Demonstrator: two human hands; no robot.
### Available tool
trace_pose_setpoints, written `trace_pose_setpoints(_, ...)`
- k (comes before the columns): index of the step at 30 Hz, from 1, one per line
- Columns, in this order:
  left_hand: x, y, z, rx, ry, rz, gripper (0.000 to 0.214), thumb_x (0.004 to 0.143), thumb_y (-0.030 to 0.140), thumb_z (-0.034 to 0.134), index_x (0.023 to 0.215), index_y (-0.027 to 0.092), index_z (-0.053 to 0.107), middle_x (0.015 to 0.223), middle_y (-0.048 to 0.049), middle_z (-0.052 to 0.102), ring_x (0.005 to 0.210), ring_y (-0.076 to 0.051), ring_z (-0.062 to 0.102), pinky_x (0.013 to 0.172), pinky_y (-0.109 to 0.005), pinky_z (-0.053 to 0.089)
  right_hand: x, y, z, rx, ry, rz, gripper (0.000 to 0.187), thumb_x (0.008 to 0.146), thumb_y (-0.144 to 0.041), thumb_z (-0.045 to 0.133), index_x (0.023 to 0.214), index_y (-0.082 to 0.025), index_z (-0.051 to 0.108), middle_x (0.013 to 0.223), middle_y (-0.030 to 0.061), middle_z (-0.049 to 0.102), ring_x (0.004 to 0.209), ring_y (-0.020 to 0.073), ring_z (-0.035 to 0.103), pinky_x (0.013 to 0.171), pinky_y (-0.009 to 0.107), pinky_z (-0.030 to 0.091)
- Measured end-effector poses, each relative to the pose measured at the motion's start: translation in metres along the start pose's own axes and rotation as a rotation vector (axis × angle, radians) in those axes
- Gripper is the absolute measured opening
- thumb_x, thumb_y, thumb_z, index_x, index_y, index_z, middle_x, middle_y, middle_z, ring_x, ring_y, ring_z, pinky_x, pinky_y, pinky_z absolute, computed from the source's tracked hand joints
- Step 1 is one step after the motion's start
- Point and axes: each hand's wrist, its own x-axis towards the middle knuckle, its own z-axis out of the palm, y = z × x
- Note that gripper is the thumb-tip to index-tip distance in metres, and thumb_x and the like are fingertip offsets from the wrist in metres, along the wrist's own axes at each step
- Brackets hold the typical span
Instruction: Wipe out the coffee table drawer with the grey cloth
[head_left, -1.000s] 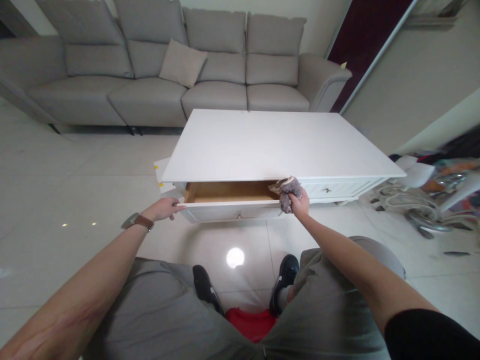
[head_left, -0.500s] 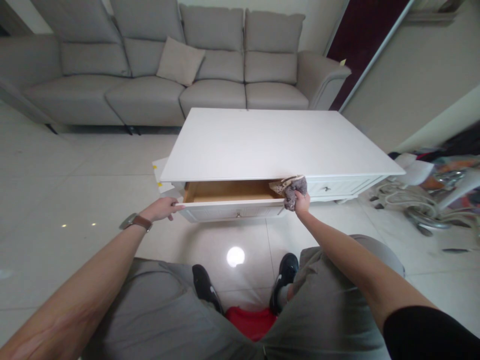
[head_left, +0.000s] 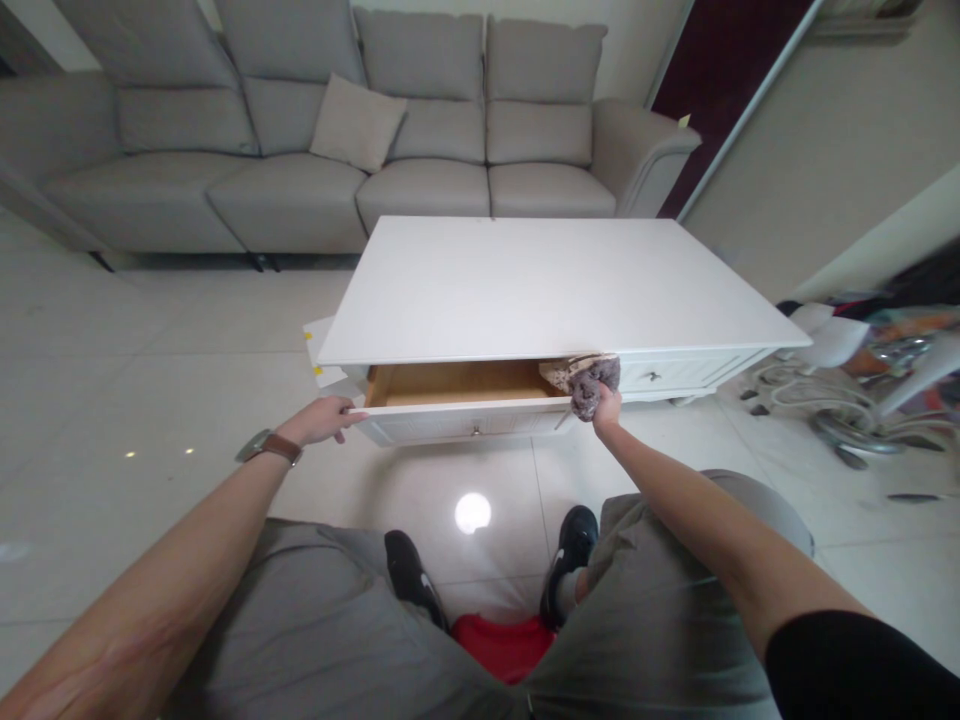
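A white coffee table [head_left: 540,280] stands ahead of me with its left drawer [head_left: 450,425] pulled out, showing a bare wooden inside. At the drawer's left front corner, my left hand [head_left: 328,417] is closed on the edge of the front panel. My right hand [head_left: 606,408] grips a bunched, grey-brown patterned cloth [head_left: 587,387] at the drawer's right end. Part of the cloth hangs over the drawer's side, against the table's front. My right fingers are partly hidden by the cloth.
A grey sofa [head_left: 427,195] with a cushion [head_left: 358,122] runs behind the table. The table's right drawer [head_left: 660,375] is closed. A red object [head_left: 502,645] lies between my feet. White furniture with coiled metal legs [head_left: 862,425] stands at the right.
The cloth and my right hand have shifted slightly to the right at the drawer's end. My left hand stays on the drawer's corner, and the drawer looks equally far out.
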Motion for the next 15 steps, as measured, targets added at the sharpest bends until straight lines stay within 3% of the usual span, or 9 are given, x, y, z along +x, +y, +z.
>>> trace_pose_setpoints(3, 0.0014, -0.0014, 0.0009, -0.001, -0.002, -0.003, 0.07, 0.07, 0.081, 0.051, 0.09, 0.015, 0.064, 0.091, -0.0087, 0.073, 0.061, -0.023, 0.071, 0.068, -0.035, 0.056, -0.0024, -0.0019, 0.0026, 0.024, 0.056, 0.043, 0.031, 0.066, -0.044, 0.061, 0.078, -0.017, 0.07, 0.081, 0.0091, 0.073, 0.088, 0.0266, 0.066, 0.078, 0.039, 0.055)
trace_pose_setpoints(15, 0.0018, -0.0021, 0.0022, -0.001, 0.012, -0.01, 0.061, 0.071, 0.077, 0.053, 0.084, 0.018, 0.062, 0.084, -0.0051, 0.071, 0.06, -0.022, 0.07, 0.068, -0.035, 0.056, -0.001, 0.0019, 0.0015, 0.052, 0.056, 0.082, 0.027, 0.071, -0.036, 0.061, 0.08, -0.014, 0.072, 0.078, 0.0084, 0.073, 0.087, 0.0239, 0.066, 0.08, 0.035, 0.054)
